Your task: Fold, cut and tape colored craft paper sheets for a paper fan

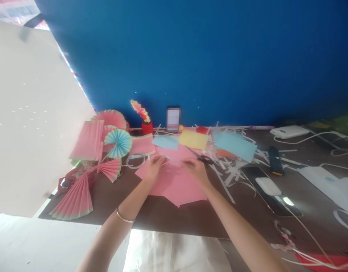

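Overlapping sheets of pink paper [178,185] lie on the dark table in front of me. Over their upper part, my left hand [156,166] and my right hand [192,166] face each other with bent, closed fingers. A thin pale paper strip [174,160] stretches between the fingertips, pinched at both ends; its outline is blurred. Scissors [205,158] with dark handles lie just beyond my right hand. Past the fingers are a small blue sheet [166,142], a yellow sheet [194,139] and a larger blue sheet [236,145]. A roll of tape [136,161] sits left of my left hand.
Folded pink paper fans [77,198] and a blue paper rosette [118,143] crowd the left. A red pot [147,127] and an upright phone [173,119] stand by the blue wall. White paper scraps [233,172], another phone [271,192] and cables spread rightward.
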Tool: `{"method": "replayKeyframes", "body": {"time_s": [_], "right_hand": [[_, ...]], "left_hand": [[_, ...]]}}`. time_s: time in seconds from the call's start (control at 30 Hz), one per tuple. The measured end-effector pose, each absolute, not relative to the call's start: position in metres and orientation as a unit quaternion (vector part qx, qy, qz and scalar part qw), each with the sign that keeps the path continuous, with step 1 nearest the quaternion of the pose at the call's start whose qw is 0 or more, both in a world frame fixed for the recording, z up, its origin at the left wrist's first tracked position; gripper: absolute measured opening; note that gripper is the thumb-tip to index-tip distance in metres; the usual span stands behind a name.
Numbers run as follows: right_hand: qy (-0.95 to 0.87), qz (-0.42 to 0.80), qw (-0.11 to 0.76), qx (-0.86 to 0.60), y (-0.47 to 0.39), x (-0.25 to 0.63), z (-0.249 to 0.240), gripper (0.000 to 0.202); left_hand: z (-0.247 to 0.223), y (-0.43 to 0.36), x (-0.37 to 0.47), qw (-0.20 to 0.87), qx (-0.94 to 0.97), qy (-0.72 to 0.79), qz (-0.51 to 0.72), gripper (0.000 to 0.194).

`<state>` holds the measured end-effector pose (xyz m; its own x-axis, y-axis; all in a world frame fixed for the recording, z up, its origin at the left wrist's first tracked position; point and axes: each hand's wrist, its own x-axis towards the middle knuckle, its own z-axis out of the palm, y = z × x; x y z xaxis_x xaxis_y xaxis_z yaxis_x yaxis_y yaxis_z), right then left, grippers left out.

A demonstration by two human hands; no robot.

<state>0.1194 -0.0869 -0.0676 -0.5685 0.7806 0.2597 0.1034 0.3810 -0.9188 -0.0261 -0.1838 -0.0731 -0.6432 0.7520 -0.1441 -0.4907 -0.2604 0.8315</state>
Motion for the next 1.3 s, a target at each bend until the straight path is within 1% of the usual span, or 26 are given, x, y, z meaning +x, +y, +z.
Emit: {"method": "replayKeyframes", "body": {"time_s": [0.13,0.2,0.37,0.5,0.57,0.67,0.73,0.8,0.97,1.13,1.23,1.3], "right_hand": [[-0.765,0.427,0.402,-0.268,-0.091,0.121,-0.070,0.012],[-0.782,0.402,0.408,-0.246,-0.093,0.120,-0.072,0.012],[-0.802,0.397,0.387,-0.222,-0.095,0.119,-0.074,0.012],[-0.805,0.389,0.386,-0.228,-0.093,0.123,-0.070,0.011],[-0.807,0.406,0.370,-0.215,-0.093,0.125,-0.068,0.017],[-0.781,0.483,0.337,-0.210,-0.093,0.126,-0.066,0.027],[-0.747,0.536,0.317,-0.234,-0.093,0.124,-0.067,0.029],[-0.718,0.562,0.314,-0.264,-0.092,0.121,-0.068,0.028],[-0.661,0.585,0.363,-0.300,-0.090,0.118,-0.068,0.025],[-0.611,0.637,0.364,-0.296,-0.093,0.122,-0.058,0.024],[-0.627,0.611,0.365,-0.316,-0.093,0.123,-0.055,0.022],[-0.659,0.587,0.348,-0.317,-0.091,0.123,-0.055,0.021]], "left_hand": [[-0.072,-0.184,-0.023,0.443,0.192,0.438,0.758,0.025],[-0.073,-0.183,-0.022,0.456,0.218,0.443,0.740,0.022],[-0.079,-0.182,-0.027,0.400,0.186,0.490,0.752,0.018],[-0.078,-0.184,-0.034,0.377,0.152,0.476,0.780,0.021],[-0.077,-0.184,-0.034,0.373,0.161,0.471,0.783,0.023],[-0.076,-0.184,-0.032,0.372,0.183,0.477,0.775,0.025],[-0.075,-0.184,-0.030,0.376,0.186,0.477,0.773,0.024],[-0.075,-0.184,-0.029,0.381,0.180,0.467,0.777,0.023],[-0.075,-0.184,-0.031,0.396,0.137,0.437,0.796,0.023],[-0.073,-0.184,-0.035,0.363,0.102,0.440,0.815,0.023],[-0.072,-0.184,-0.038,0.342,0.095,0.438,0.826,0.022],[-0.072,-0.184,-0.038,0.336,0.098,0.431,0.832,0.022]]}}
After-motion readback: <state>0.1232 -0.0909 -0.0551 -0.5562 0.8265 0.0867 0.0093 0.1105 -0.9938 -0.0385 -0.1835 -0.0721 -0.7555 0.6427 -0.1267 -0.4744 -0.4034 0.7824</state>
